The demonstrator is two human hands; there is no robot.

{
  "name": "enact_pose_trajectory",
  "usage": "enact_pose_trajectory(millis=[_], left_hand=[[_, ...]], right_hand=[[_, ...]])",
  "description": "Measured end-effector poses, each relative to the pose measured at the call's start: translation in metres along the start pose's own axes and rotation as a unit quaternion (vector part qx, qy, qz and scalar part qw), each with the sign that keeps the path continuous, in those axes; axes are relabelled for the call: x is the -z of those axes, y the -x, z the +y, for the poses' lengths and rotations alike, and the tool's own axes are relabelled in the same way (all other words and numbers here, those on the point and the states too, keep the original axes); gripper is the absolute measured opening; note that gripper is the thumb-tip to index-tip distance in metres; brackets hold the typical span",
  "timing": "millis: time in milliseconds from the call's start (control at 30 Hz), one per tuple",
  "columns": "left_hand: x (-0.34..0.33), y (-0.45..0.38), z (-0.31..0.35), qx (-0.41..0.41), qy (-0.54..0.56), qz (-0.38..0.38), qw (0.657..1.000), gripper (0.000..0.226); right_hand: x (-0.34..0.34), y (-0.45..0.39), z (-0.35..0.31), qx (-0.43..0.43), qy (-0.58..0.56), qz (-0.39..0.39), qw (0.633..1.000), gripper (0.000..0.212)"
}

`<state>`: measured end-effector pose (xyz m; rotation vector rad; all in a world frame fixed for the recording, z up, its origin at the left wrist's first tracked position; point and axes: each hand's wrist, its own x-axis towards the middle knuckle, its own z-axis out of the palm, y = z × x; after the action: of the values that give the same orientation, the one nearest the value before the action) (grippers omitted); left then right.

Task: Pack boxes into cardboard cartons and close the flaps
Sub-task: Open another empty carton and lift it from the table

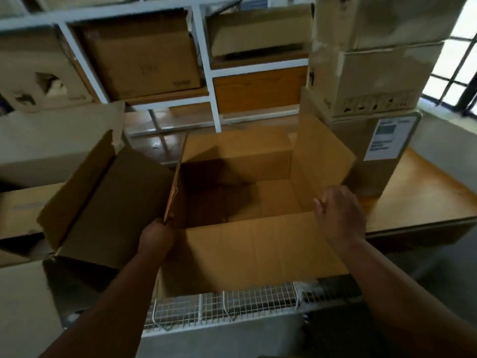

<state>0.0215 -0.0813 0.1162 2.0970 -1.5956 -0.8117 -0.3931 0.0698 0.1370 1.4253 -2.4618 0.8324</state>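
Looking down through the head camera, we take the open carton [240, 192] as our landmark. It stands on the wooden table [426, 200] with all four flaps up or out, and the part of its floor that we can see looks bare; the left part of the inside is in shadow.

Our left hand [156, 237] is closed on the lower edge of the left flap [108, 202] at the carton's near-left corner, holding that flap spread outward. Our right hand [340, 215] hovers at the near-right corner, fingers loosely curled and half open, holding nothing; whether it touches the right flap [322, 158] we cannot tell.

In our judgement the step in hand is preparing the carton for loading. To do it well, we fold each flap fully outward past its crease so that none springs back over the mouth, and keep the near flap [253, 251] flat toward us.

To the right of the carton, just beside it, stands a stack of boxes [374, 81], the lowest bearing a white label [387, 138]. To its left lie more cartons [25, 210], crowding the left flap. Behind it rises white shelving [206, 71]; in front, below the near flap, sits a wire rack [232, 303].
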Motion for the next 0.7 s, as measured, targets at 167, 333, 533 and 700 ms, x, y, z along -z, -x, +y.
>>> enact_pose_trajectory(millis=[167, 333, 533, 700], left_hand=[[-0.005, 0.012, 0.019, 0.057, 0.049, 0.023, 0.997, 0.043], [-0.004, 0.032, 0.034, 0.084, 0.136, 0.051, 0.986, 0.041], [0.041, 0.037, 0.089, 0.041, 0.05, 0.065, 0.996, 0.037], [0.112, 0.043, 0.147, -0.025, -0.047, 0.075, 0.996, 0.042]], right_hand=[[-0.004, -0.018, 0.038, -0.19, -0.133, 0.001, 0.973, 0.047], [-0.019, -0.029, 0.043, -0.16, -0.193, -0.216, 0.944, 0.035], [0.011, -0.086, 0.03, -0.037, -0.126, -0.156, 0.979, 0.028], [0.072, -0.138, -0.008, 0.008, -0.135, -0.121, 0.983, 0.031]])
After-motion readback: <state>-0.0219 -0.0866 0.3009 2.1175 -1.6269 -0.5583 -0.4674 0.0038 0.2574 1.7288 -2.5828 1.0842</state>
